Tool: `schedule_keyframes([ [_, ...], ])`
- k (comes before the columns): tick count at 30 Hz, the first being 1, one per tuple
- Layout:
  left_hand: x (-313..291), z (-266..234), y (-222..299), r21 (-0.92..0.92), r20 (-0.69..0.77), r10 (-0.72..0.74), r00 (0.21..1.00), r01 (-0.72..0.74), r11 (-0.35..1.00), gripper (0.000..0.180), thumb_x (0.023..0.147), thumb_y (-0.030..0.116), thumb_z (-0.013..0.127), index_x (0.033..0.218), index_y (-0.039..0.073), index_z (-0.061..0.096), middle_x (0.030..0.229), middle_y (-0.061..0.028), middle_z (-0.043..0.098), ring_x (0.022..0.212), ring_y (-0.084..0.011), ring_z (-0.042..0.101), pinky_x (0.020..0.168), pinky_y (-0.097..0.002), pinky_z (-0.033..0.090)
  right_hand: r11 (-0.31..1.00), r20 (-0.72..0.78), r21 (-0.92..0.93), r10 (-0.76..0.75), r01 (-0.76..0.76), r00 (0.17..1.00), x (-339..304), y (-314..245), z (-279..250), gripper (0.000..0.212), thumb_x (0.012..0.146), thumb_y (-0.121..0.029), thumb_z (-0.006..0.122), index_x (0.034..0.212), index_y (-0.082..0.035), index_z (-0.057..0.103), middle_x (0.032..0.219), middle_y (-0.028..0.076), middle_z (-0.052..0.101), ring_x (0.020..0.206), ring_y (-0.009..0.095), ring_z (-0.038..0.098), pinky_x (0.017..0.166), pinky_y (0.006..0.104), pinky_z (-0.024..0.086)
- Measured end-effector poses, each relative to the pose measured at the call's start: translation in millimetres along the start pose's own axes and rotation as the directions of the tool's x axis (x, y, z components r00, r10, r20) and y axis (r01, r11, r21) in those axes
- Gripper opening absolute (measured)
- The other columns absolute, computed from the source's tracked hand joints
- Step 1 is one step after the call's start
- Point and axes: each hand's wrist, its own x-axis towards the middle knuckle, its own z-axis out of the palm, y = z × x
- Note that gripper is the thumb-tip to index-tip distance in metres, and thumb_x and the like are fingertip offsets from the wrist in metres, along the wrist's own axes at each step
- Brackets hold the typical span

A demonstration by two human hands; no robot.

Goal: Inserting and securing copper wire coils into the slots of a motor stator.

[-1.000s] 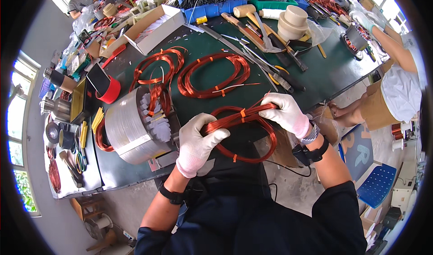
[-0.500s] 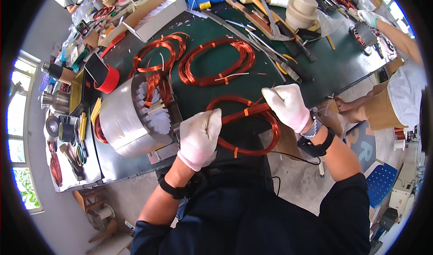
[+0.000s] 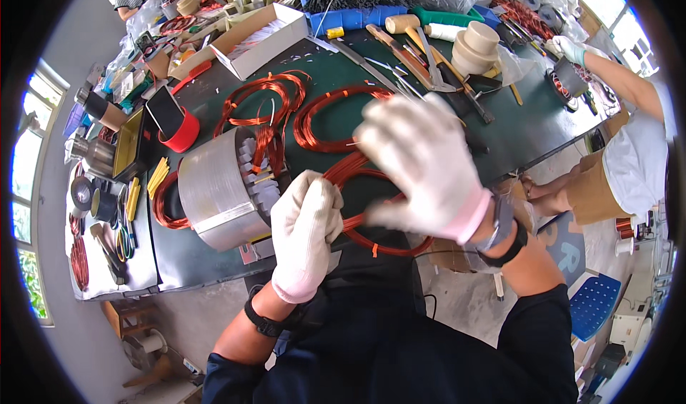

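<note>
My left hand, in a white glove, is closed around one side of a coil of copper wire bound with orange ties. My right hand, also gloved, is above that coil with its fingers spread, blurred by motion, and it hides part of the loop. Left of my left hand lies a metal stator cylinder, with white slot liners inside and wire coming out of it. Beyond my hands a second tied copper coil rests on the table, partly covered by my right hand. A third coil leads toward the stator.
The dark green table carries a phone in a red holder, an open white box, a hammer and cream round parts. A co-worker's gloved hand is at the right end. A blue stool stands right.
My right hand has let go of the coil, opened and swung left across it, toward my left hand. The left hand keeps its hold. The view has shifted slightly.
</note>
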Motion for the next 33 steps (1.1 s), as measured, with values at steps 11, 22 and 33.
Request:
schedule_keyframes([
  [11,-4.9,20.3,19.7,-0.21,0.114,-0.03,0.993,0.053,0.976,0.031,0.111,0.033,0.054,0.095,0.006,0.054,0.065,0.0086,0.034,0.051,-0.0035,0.024,0.048,-0.024,0.024,0.974,-0.149,-0.22,-0.088,0.054,0.985,-5.9,-10.4,37.3,0.058,0.077,-0.037,0.077,0.13,-0.019,0.062,0.13,0.014,0.058,0.117,0.035,0.056,0.105,0.0542,0.043],
  [22,-11.6,5.0,22.0,0.114,0.036,0.065,0.997,-0.069,0.991,0.023,0.108,0.017,0.052,0.099,-0.003,0.057,0.071,0.0015,0.049,0.056,-0.0027,0.035,0.051,-0.0224,0.03,0.773,0.349,0.422,0.342,-0.473,0.872,-20.7,-18.6,3.2,0.058,0.084,-0.02,0.078,0.138,-0.007,0.058,0.123,0.018,0.058,0.102,0.039,0.066,0.089,0.0451,0.055],
  [33,-14.4,3.0,28.6,0.539,0.261,0.158,0.952,-0.28,0.794,0.019,0.1,0.012,0.059,0.103,-0.003,0.07,0.085,-0.0127,0.07,0.069,-0.0194,0.067,0.068,-0.0302,0.053,0.963,0.517,0.253,-0.056,-0.089,0.854,-30.7,19.1,42.6,0.016,0.091,-0.005,0.064,0.104,-0.005,0.073,0.11,0.008,0.063,0.11,0.027,0.06,0.09,0.0384,0.054],
])
